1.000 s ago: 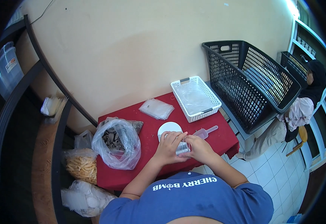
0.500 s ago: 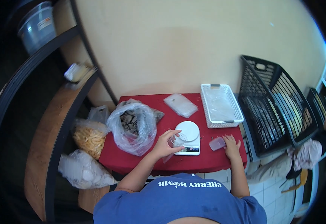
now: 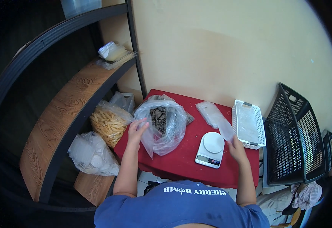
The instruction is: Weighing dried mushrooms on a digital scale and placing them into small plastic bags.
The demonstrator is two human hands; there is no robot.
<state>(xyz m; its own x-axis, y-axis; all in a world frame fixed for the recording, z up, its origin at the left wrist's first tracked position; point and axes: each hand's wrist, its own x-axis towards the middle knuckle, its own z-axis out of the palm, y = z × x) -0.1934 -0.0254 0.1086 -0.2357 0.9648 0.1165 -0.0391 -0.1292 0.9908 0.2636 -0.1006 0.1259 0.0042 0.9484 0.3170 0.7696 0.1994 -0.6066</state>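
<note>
My left hand (image 3: 135, 132) is at the left side of a large clear plastic bag (image 3: 178, 133). Its fingers curl around a small clear plastic bag (image 3: 147, 142), which hangs in front of the large one. Dark, striped round pieces (image 3: 158, 118) fill the open mouth of the large bag. To the right, my right hand (image 3: 237, 149) grips a small translucent plastic container (image 3: 225, 130), blurred and tilted above the table. Between my hands, nearer the right one, stands a white kitchen scale (image 3: 208, 159) with nothing on its round plate (image 3: 214, 142).
A stack of flat clear bags (image 3: 208, 112) and a white basket (image 3: 235, 123) lie toward the back right of the red table (image 3: 185, 167). Black crates (image 3: 287, 140) stand beyond. At left are a wooden shelf (image 3: 71, 98), a bag of yellowish sticks (image 3: 109, 123) and a bag of pale discs (image 3: 93, 157).
My left hand has moved left from over the scale to the large bag. My right hand has picked up the translucent container from the table. The view has shifted left.
</note>
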